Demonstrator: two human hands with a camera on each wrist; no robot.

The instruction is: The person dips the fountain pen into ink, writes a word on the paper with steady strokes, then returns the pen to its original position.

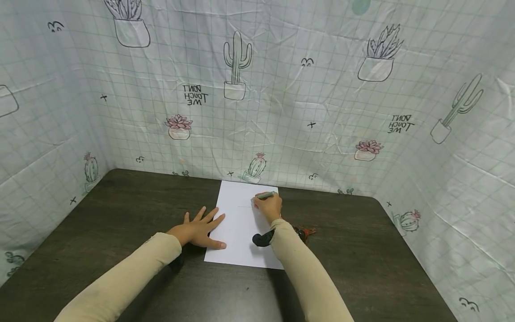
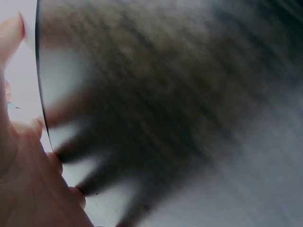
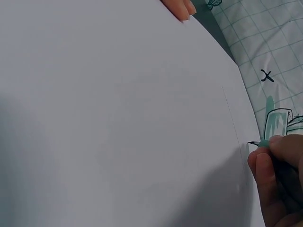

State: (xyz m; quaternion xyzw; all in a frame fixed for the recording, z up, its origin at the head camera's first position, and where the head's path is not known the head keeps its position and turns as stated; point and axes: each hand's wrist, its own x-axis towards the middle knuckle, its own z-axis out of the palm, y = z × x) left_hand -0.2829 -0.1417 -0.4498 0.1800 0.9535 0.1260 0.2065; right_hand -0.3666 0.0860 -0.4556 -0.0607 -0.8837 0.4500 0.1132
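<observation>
A white sheet of paper (image 1: 233,248) lies on the dark table, marked by a thin straight line (image 3: 231,115) near its far end. My right hand (image 1: 269,207) pinches a pale green pen (image 1: 265,195) between thumb and fingers, over the sheet's far right part. The right wrist view shows the pen's dark tip (image 3: 253,143) close beside the line; whether it touches the paper I cannot tell. Fingers spread, my left hand (image 1: 199,230) rests across the paper's left edge, its fingertips and thumb on the sheet. In the left wrist view, its palm (image 2: 33,179) shows.
The dark wooden table (image 1: 132,210) extends on both sides of the paper. A pale grid cloth with cactus drawings (image 1: 273,112) hangs behind it and at both sides. A black strap (image 1: 263,239) with an orange-red item (image 1: 309,231) sits at the right wrist.
</observation>
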